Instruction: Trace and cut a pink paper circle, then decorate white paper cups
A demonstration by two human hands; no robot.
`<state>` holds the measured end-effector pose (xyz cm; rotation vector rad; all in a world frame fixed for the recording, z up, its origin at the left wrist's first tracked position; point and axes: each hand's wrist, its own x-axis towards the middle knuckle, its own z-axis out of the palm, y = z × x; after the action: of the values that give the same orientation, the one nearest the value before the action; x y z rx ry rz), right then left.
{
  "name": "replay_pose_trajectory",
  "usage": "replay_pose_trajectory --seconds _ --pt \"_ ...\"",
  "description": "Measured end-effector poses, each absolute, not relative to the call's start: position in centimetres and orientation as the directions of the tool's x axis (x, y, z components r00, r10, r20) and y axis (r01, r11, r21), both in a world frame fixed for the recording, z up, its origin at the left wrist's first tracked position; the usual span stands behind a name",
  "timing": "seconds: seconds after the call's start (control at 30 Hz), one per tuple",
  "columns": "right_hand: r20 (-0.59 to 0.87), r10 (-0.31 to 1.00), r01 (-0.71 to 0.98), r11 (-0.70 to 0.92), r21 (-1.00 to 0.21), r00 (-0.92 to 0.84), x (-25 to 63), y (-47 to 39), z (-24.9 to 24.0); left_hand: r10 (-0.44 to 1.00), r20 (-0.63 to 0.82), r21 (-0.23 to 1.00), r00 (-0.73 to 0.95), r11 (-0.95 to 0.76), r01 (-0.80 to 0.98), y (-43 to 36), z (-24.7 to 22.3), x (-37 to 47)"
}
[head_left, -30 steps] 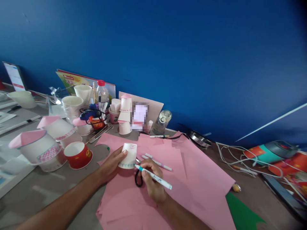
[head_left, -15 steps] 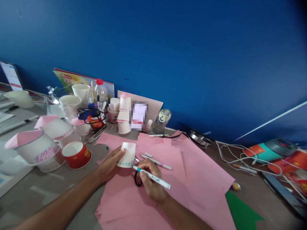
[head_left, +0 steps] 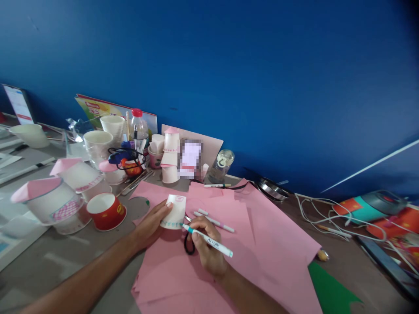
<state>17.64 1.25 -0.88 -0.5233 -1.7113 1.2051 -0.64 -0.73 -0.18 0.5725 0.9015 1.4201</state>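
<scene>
An upside-down white paper cup [head_left: 177, 210] has a small pink drawn shape near its top and a row of teal marks along its rim. My left hand [head_left: 153, 224] grips it from the left side. In my right hand [head_left: 206, 246] is a white acrylic marker [head_left: 218, 247], its teal tip at the lower right of the cup's rim. Pink paper sheets [head_left: 229, 270] lie beneath both hands. Scissors with a black handle [head_left: 189, 244] rest on the paper, partly hidden by my right hand.
Capped markers [head_left: 216, 221] lie behind my right hand. On the left stand a red cup [head_left: 106, 211] and pink-roofed cups [head_left: 49, 200]. At the back are a phone [head_left: 190, 158] and a glass jar [head_left: 222, 165]; cables [head_left: 314, 218] lie on the right.
The view has shifted very slightly. Both hands keep their holds on the cup and the marker, and the teal marks near the rim's right end look a little fuller.
</scene>
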Motion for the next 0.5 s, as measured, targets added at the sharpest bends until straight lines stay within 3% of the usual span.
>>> replay_pose_trajectory --seconds 0.2,0.4,0.5 --pt "0.442 0.779 -0.148 0.423 -0.894 -0.445 17.60 1.37 -0.74 0.982 -0.176 0.804 -0.074 0.100 -0.587 -0.72 -0.46 -0.75" --pt "0.360 0.810 -0.312 0.231 -0.921 -0.463 17.39 1.11 -1.07 0.982 -0.174 0.791 -0.077 0.093 -0.605 -0.69 -0.56 -0.73" --pt "0.359 0.808 -0.341 0.210 -0.916 -0.467 17.37 1.06 -1.10 0.980 -0.176 0.794 -0.090 0.087 -0.602 -0.68 -0.37 -0.67"
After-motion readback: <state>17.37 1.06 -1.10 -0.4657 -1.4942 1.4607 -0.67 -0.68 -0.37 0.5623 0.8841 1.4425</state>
